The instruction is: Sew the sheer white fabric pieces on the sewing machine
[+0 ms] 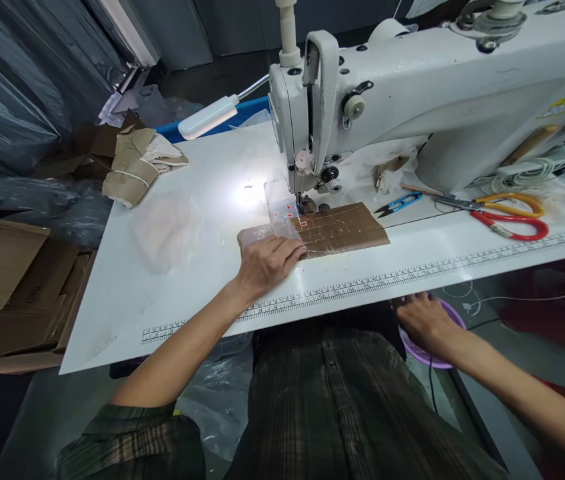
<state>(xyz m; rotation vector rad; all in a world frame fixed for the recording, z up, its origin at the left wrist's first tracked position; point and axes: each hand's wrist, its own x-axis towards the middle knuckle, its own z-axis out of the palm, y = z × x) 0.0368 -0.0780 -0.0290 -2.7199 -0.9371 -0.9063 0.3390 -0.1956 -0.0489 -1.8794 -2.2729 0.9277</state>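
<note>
My left hand [268, 263] lies across the near edge of a brown sheet [345, 230], its fingers closed over the sheet's left part. Clear plastic film [267, 232] covers that part, and the thumb is hidden. Just beyond the sheet's upper edge is the presser foot [302, 201] of a white sewing machine [392, 80]. Small red marks show on the plastic beside the foot. Lower than the table's front edge, my right hand [425, 320] is over a purple bin [442, 363]. Its fingers are curled, and whatever is in them is hidden.
Blue thread snips [399, 203] and scissors [510, 215] with orange and red handles lie right of the sheet. A printed ruler [362, 285] runs along the table's front edge. At the table's left stand a tied brown bundle [135, 170] and cardboard boxes [7, 267]. A lamp [208, 117] shines beside the machine.
</note>
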